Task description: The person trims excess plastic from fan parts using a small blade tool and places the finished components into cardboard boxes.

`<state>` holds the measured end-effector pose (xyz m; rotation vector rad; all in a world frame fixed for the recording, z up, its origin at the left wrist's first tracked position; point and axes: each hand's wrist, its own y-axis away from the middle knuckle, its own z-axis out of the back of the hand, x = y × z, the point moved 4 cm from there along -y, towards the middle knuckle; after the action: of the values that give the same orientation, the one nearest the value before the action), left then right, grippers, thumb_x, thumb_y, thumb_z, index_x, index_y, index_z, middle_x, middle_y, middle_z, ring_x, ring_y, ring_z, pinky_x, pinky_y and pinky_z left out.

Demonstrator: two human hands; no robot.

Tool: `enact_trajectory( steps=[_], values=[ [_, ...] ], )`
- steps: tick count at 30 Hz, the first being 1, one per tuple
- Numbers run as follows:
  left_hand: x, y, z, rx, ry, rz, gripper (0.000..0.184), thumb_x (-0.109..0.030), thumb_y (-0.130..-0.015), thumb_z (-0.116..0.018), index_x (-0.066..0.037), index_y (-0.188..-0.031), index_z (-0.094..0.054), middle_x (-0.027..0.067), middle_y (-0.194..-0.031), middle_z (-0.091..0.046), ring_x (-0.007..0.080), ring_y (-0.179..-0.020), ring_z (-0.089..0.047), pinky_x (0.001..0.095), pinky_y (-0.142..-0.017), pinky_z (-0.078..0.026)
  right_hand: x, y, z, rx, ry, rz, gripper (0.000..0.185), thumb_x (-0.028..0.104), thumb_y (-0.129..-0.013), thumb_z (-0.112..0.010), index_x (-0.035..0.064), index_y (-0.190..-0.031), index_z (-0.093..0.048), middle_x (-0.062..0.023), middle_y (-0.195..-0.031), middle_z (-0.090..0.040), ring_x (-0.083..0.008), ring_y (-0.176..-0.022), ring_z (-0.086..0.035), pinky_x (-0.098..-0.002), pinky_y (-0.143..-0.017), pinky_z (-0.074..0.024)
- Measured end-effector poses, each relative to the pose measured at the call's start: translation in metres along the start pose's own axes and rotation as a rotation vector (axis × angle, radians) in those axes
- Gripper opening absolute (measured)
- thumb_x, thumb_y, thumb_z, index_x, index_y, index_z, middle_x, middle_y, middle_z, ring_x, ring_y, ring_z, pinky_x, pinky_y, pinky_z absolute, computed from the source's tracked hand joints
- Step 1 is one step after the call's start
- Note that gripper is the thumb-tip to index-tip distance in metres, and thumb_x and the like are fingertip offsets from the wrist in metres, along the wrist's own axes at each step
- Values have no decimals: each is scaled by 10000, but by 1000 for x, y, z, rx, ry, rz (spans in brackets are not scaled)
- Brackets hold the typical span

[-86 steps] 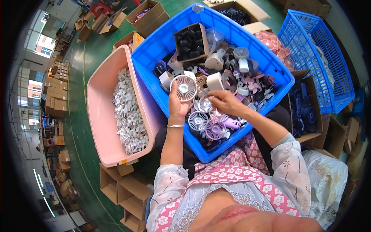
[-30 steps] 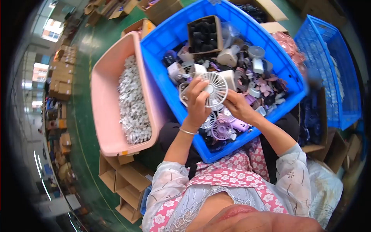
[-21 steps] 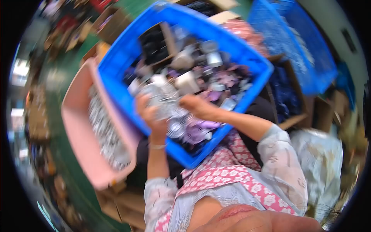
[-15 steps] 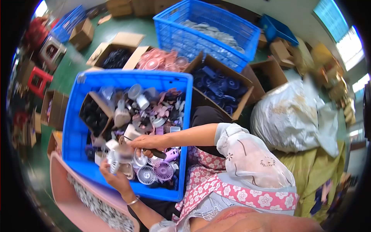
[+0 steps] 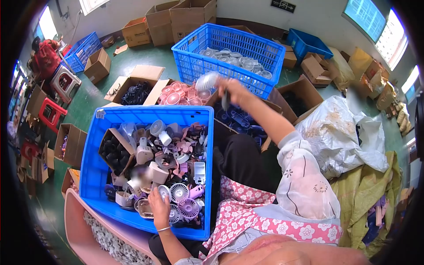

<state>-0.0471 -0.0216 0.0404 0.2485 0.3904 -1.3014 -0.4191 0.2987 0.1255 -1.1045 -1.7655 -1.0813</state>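
Observation:
My right hand [image 5: 235, 92] is raised beyond the large blue bin [image 5: 203, 115], closed on a whitish round fan part [image 5: 207, 81], blurred by motion. A dark-handled tool [image 5: 226, 100] hangs down from the same hand; its kind is unclear. My left hand [image 5: 160, 207] is low in the bin with its fingers curled against white plastic pieces; what they grip is partly hidden. Close beside it lie a white fan grille [image 5: 179, 193] and a purple fan grille [image 5: 188, 208]. White housings [image 5: 144, 154] and pink scraps fill the bin around a carton of black parts [image 5: 114, 152].
Behind the bin stand a carton of black pieces [image 5: 135, 93], pink fan grilles [image 5: 176, 94] and a blue crate [image 5: 229, 37] of clear whitish parts. Dark blue parts [image 5: 240, 119] fill a carton under my right arm. A white sack [image 5: 335, 132] lies right, a pink tub [image 5: 77, 216] left.
My right hand has lifted out of the bin and moved far and right, carrying the whitish round part and the tool. My left hand stays in the bin. The view has tilted up.

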Motion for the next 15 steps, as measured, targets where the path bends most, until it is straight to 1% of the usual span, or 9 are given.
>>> enact_trajectory(
  steps=[1, 3, 5, 7, 9, 11, 12, 13, 15],
  values=[
    [-2, -1, 0, 86, 4, 16, 532, -115, -731, -648, 34, -1189, -420, 235, -1104, -484, 388, -1060, -433, 442, -917, -354, 20, -1, 6, -180, -377, -32, 253, 160, -769, -689, -23, -851, -534, -164, -742, -582, -140, -502, -517, -268, -447, -426],
    [2, 2, -7, 199, -24, 26, 499, -141, -710, -671, 18, -1131, -455, 222, -1022, -532, 384, -991, -486, 445, -842, -404, 27, -15, 22, -73, -496, -71, 237, 86, -775, -670, -37, -889, -503, -195, -869, -572, -127, -550, -525, -233, -467, -431],
    [4, 4, -9, 219, 23, 31, 447, -156, -728, -644, 10, -1107, -475, 231, -977, -555, 401, -936, -518, 459, -817, -420, 16, 3, -4, 43, -305, -109, 136, 30, -803, -602, -55, -879, -528, -171, -834, -581, -95, -538, -500, -191, -460, -421],
    [19, 4, -14, 330, 52, 132, 494, -223, -766, -626, -29, -1187, -454, 222, -1085, -540, 376, -1014, -506, 434, -869, -410, -13, 23, -44, 246, -305, -358, 142, 35, -801, -590, -81, -864, -536, -136, -755, -589, -96, -551, -517, -180, -436, -415],
    [20, 5, -1, 237, 45, 192, 469, -199, -778, -607, -9, -1182, -461, 233, -1099, -536, 395, -1008, -506, 431, -882, -407, -52, 52, -94, 427, -352, -603, 146, 23, -816, -561, -91, -890, -509, -127, -746, -571, -96, -557, -523, -193, -448, -440],
    [43, 5, -9, 179, 59, 233, 423, -177, -781, -595, -4, -1148, -474, 238, -1047, -555, 385, -1004, -512, 440, -856, -413, -110, 68, -129, 586, -359, -869, 216, 107, -875, -480, -79, -984, -497, -175, -871, -594, -198, -651, -590, -273, -540, -511],
    [48, 5, -8, 160, 59, 283, 380, -166, -776, -596, -8, -1103, -487, 238, -1014, -564, 391, -978, -519, 448, -825, -421, -123, 90, -150, 465, -135, -778, 296, 138, -890, -453, -19, -1140, -467, -182, -902, -604, -244, -726, -623, -339, -613, -542],
    [54, 6, -13, 52, 80, 234, 277, -165, -767, -568, -9, -982, -489, 258, -924, -560, 424, -890, -532, 493, -782, -429, -146, 101, -161, 557, -98, -845, 325, 170, -891, -443, 10, -1173, -461, -208, -941, -608, -291, -753, -633, -412, -653, -545],
    [59, 7, -22, 118, 23, 339, 271, -179, -761, -581, 0, -956, -519, 265, -922, -564, 430, -898, -541, 496, -789, -434, -188, 119, -179, 760, -36, -1015, 342, 182, -892, -422, 87, -1220, -394, -226, -890, -593, -339, -746, -630, -498, -670, -538]
  ],
)
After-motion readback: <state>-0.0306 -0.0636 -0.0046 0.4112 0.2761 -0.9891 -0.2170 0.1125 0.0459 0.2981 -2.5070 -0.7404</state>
